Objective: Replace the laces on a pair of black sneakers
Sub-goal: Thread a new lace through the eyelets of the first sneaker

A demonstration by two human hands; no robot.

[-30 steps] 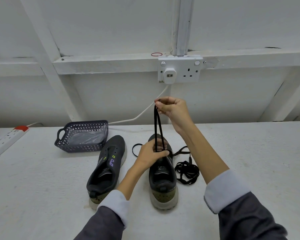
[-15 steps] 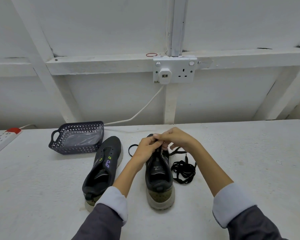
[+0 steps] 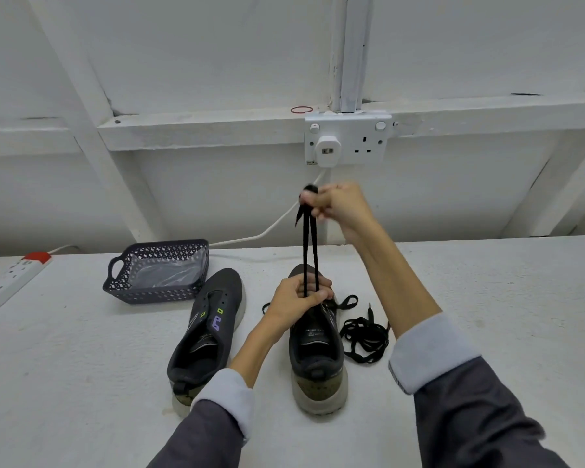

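Note:
Two black sneakers stand on the white table with their heels toward me. The left sneaker (image 3: 207, 336) has no lace in it. My left hand (image 3: 299, 300) grips the front of the right sneaker (image 3: 316, 356) over its eyelets. My right hand (image 3: 336, 206) is raised well above that shoe and pinches a black lace (image 3: 310, 251), whose two strands run taut down past my left fingers. A loose black lace (image 3: 365, 336) lies in a tangle on the table just right of the right sneaker.
A dark perforated basket (image 3: 157, 270) with clear plastic in it stands behind the left sneaker. A white power strip (image 3: 9, 276) lies at the far left edge. A wall socket (image 3: 347, 138) with a plug and white cable sits on the wall behind.
Half a second ago both hands were together low at the shoe's eyelets. My right hand has since risen, drawing the lace up tight, while my left hand stayed on the shoe.

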